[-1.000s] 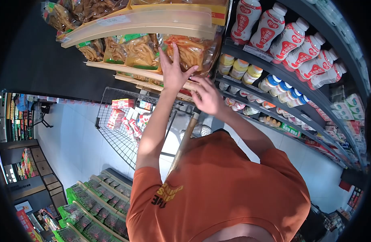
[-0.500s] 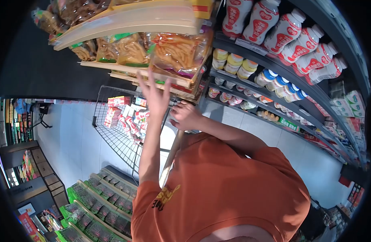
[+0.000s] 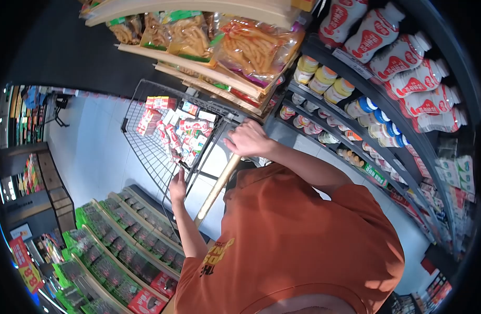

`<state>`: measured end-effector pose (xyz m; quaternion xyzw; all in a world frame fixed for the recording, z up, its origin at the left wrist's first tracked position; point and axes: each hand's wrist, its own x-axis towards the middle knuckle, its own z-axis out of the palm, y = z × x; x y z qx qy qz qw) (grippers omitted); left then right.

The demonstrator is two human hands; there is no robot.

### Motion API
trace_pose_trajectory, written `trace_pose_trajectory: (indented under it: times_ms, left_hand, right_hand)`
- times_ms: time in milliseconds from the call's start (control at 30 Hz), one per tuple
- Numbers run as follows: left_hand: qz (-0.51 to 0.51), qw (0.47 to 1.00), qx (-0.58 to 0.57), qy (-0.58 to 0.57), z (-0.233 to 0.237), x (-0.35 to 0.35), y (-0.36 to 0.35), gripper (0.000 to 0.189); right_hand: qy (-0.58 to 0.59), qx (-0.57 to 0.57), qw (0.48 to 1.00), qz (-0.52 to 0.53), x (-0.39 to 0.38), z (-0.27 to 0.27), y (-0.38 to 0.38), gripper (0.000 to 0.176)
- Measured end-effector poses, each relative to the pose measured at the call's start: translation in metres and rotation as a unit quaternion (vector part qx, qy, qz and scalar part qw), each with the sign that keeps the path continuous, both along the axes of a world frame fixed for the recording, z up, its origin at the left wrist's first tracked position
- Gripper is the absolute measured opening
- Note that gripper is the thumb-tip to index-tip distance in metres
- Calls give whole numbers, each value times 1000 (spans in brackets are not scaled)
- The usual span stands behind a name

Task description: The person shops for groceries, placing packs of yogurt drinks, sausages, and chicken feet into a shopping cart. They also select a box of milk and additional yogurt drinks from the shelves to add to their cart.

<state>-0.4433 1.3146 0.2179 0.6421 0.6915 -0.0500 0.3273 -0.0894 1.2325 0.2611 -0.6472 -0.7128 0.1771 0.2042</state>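
Observation:
A wire shopping cart (image 3: pixel 141 152) stands in front of me, with red-and-white bottles (image 3: pixel 170 137), red boxes (image 3: pixel 149 121) and other small packs inside. My right hand (image 3: pixel 248 138) is closed round the far end of the cart's pale handle (image 3: pixel 218 189). Lower on the left, my left hand (image 3: pixel 177 186) is at the near side of the wire basket. Its fingers look drawn together by a small dark piece; whether that belongs to the cart I cannot make out.
Ahead, a tiered wooden shelf holds packed chicken feet (image 3: pixel 256 47). On the right, dark shelves carry white-and-red bottles (image 3: pixel 374 36) and yellow-labelled jars (image 3: pixel 324 80). Green-edged packs (image 3: pixel 107 235) fill a sloping display at lower left.
My left hand has come down from in front of the packed-food shelf to the cart's near side. The right hand stays on the handle. The view has shifted, showing more of the cart.

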Motion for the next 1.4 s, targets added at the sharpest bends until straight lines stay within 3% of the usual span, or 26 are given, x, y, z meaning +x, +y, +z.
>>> trace_pose_trajectory:
  times_ms: [33,100,267,400,467,567,800,900,1000,1033,1067,1167,1200,1300,1400]
  left_hand:
    - [38,999,-32,19,-5,-4,6,72]
    - [14,995,79,-50,-8,6,-3,74]
    - [-83,993,87,9,-22,-6,4,75]
    - [-59,996,68,-8,16,13,-8,79]
    - [-103,990,91,12,-11,-4,-2,82]
    - [-126,987,100,2,-13,-7,-4,87]
    - [-139,988,62,-38,6,-19,-16,92]
    - [-131,989,50,-46,11,-23,-25,91]
    - [-132,982,75,-108,3,-31,-36,85]
    - [-150,982,33,-109,10,-32,-38,84]
    - [-106,989,26,-97,14,-30,-47,83]
    - [-182,977,45,-100,-16,-43,-49,85]
    - [-180,976,45,-112,-14,-43,-55,86]
    - [-161,977,36,-132,-7,-37,-70,91]
    - [-135,981,17,-139,5,-27,-89,91]
  right_hand:
    - [-6,1,1000,1,-1,-2,0,43]
    - [-21,3,1000,5,-1,-4,-1,42]
    - [-34,129,991,-31,-6,-16,-1,44]
    - [-50,26,998,-42,-10,-3,-2,50]
    - [-61,34,997,-46,-12,-1,-3,51]
    - [-82,42,994,-51,-16,-2,-6,49]
    - [-118,35,991,-45,-37,-7,-22,47]
    - [-104,10,992,-75,-49,1,-36,55]
    - [-99,39,992,-74,-54,-5,-47,46]
    - [-94,43,992,-69,-56,-5,-51,42]
    - [-98,30,992,-69,-55,-5,-54,40]
    - [-97,17,992,-76,-55,2,-67,36]
    - [-83,49,992,-79,-55,1,-73,32]
    - [-60,140,983,-105,-54,-4,-89,43]
    - [-52,177,976,-113,-49,-15,-104,38]
